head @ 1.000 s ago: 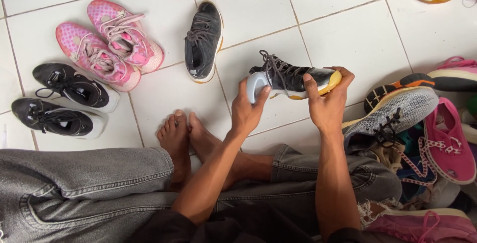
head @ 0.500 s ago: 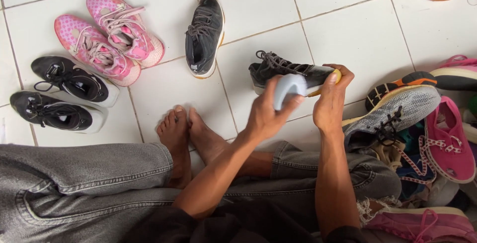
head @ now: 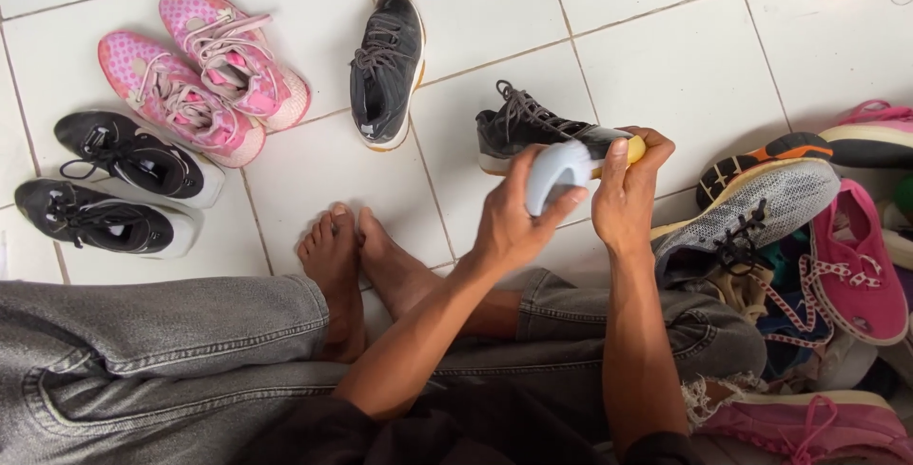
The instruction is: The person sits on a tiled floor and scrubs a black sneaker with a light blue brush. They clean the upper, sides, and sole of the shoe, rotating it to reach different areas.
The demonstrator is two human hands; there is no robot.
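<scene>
Item 1: I log a black lace-up sneaker (head: 533, 129), knit upper, pale sole with a yellow toe end, lying on its side over the white tiled floor (head: 666, 56), just beyond my bare feet (head: 352, 265). My right hand (head: 628, 194) is clasped around its toe end.

Item 2: a pale blue-grey insole (head: 558, 172), thin, rounded and slightly curled, pinched between the fingers of my left hand (head: 514, 222), touching the sneaker's side.

Item 3: a loose heap, no bin or box, to my right: grey mesh shoe (head: 751, 213) with black laces on top, pink lace-up shoe (head: 861, 256) beside it, a pink-soled shoe (head: 808, 422) nearest me.

Item 4: laid out in pairs on the tiles: two pink speckled sneakers (head: 204, 70), two glossy black sneakers (head: 109, 184), and a single dark grey sneaker (head: 390, 66) with a tan sole.

Item 5: grey denim jeans (head: 152, 360), frayed at the hem.
</scene>
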